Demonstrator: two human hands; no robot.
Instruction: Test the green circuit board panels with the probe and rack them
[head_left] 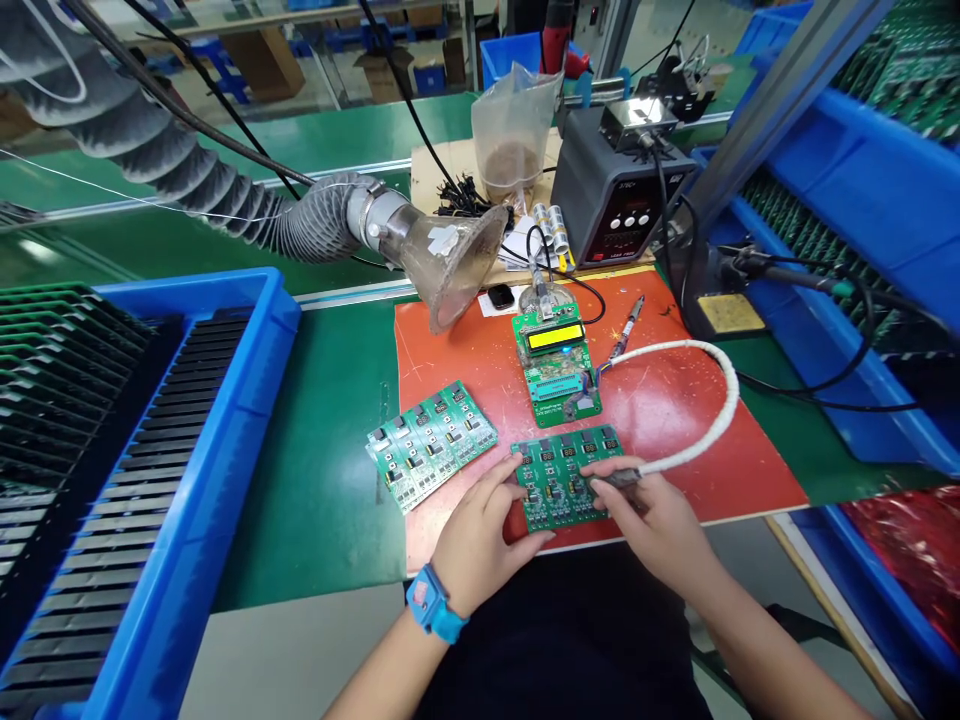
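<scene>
A green circuit board panel with several small displays lies on the red mat near its front edge. My left hand, fingers spread, touches the panel's left side. In my right hand is a dark probe, its tip at the panel's middle. From the probe a white sleeved cable curves to a programmer board with a lit yellow screen, behind the panel. More panels lie stacked at the left, partly on the mat.
Blue bins holding boards stand at left and right. A fume extractor funnel hangs above the mat's back left. Behind are a soldering station and a plastic bag; a pen lies on the mat.
</scene>
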